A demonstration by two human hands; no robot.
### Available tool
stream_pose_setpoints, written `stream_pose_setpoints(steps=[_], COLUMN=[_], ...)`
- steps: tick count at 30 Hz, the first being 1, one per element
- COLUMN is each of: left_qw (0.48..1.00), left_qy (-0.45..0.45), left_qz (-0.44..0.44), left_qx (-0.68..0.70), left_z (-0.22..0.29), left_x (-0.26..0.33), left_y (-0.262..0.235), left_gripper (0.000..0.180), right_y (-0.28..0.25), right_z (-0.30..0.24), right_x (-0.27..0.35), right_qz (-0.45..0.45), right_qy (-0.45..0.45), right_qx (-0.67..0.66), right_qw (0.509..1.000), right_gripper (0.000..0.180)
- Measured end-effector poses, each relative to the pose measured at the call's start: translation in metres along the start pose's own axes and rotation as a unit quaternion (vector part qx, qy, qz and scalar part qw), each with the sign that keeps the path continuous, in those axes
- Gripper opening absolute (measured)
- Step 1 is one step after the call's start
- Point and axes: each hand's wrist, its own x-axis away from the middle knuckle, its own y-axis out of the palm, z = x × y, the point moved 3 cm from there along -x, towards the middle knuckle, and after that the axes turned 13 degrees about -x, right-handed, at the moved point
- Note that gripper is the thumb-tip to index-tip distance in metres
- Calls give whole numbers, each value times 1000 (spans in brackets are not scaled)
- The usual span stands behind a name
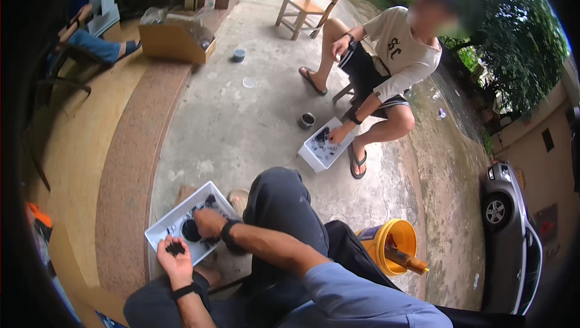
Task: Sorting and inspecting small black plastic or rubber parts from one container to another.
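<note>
At eight o'clock of the view, a white rectangular plastic tray [179, 210] lay on the grey concrete ground [208, 119]. At its seven o'clock edge, the person's left hand [174, 261] was palm up, fingers loosely cupped, with a small heap of tiny black pieces [176, 247] resting in it. Inside the tray, just to the two o'clock side of that palm, was a dark round container [191, 230]. The right hand [209, 224] reached down beside this container, fingers bent and hidden; whether it gripped anything could not be told. More black pieces lay scattered around it. Near the centre, towards one o'clock, stood a small round cup with dark contents [307, 120]. Towards three o'clock, a co-worker's hand [340, 134] dipped into a second white rectangular tray [326, 160]. A yellow cylindrical plastic bucket [381, 249] stood between four and five o'clock.
</note>
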Motion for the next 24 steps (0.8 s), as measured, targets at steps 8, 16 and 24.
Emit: stream_pose_setpoints(steps=[8, 16, 24], left_qw=[999, 998, 998], left_qy=[7, 1, 7], left_qz=[32, 49, 45], left_qx=[-28, -35, -40], left_z=[6, 3, 3], left_x=[1, -5, -10], left_y=[-2, -3, -6], left_gripper=[23, 22, 21], right_y=[4, 7, -4], right_z=[-19, -6, -2], right_x=[0, -5, -15], right_qz=[-22, 10, 45], right_qy=[22, 13, -11], right_qx=[-10, 23, -22], right_qw=[999, 1000, 999], right_gripper=[20, 19, 15])
